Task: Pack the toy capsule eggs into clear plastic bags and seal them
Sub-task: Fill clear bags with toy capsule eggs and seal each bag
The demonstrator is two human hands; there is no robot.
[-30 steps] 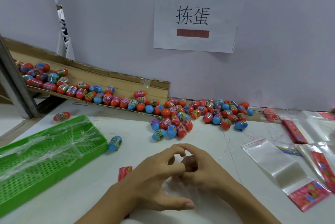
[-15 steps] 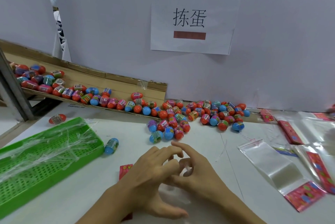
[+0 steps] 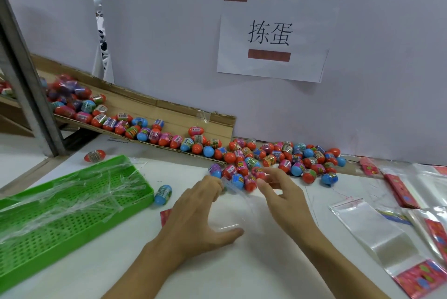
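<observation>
A clear plastic bag lies on the white table between my hands. My left hand holds its mouth up with curled fingertips, thumb spread low on the bag. My right hand is open, fingers spread, its tips at the nearest cluster of toy capsule eggs. Behind that, a big pile of red and blue eggs lies along the wall. More eggs sit on a sloping cardboard chute at the left.
A green perforated tray with plastic strips lies at the left. A loose blue egg sits by its corner and a red egg behind it. Empty clear bags with red headers lie at the right. A metal post stands far left.
My hands have come apart from pinching the bag together. The right hand moved forward to the eggs, and the left hand moved forward with the bag's mouth.
</observation>
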